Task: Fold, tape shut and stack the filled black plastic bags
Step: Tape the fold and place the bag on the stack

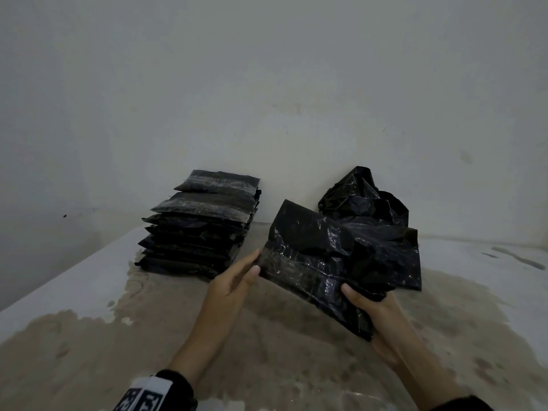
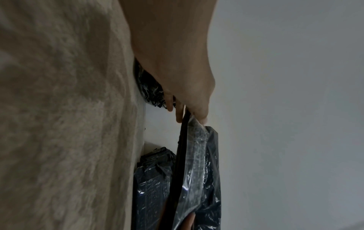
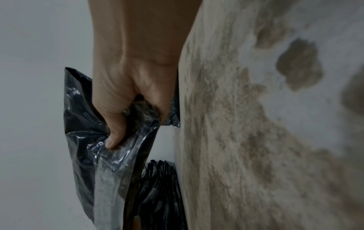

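Observation:
A filled black plastic bag (image 1: 311, 259) with a strip of clear tape across it hangs tilted above the table. My left hand (image 1: 256, 264) pinches its left edge between thumb and fingers, as the left wrist view shows on the bag (image 2: 199, 171) below the left hand (image 2: 190, 119). My right hand (image 1: 355, 295) grips the bag's near right end, thumb on top and fingers hidden under it. In the right wrist view the right hand (image 3: 135, 127) is curled round the crumpled plastic (image 3: 88, 124). A stack of several taped bags (image 1: 201, 223) stands at the left, near the wall.
A loose heap of crumpled black bags (image 1: 364, 200) lies at the back right against the wall. The table (image 1: 178, 336) is white with worn brown patches. Its left edge runs close beside the stack. The wall stands just behind both piles.

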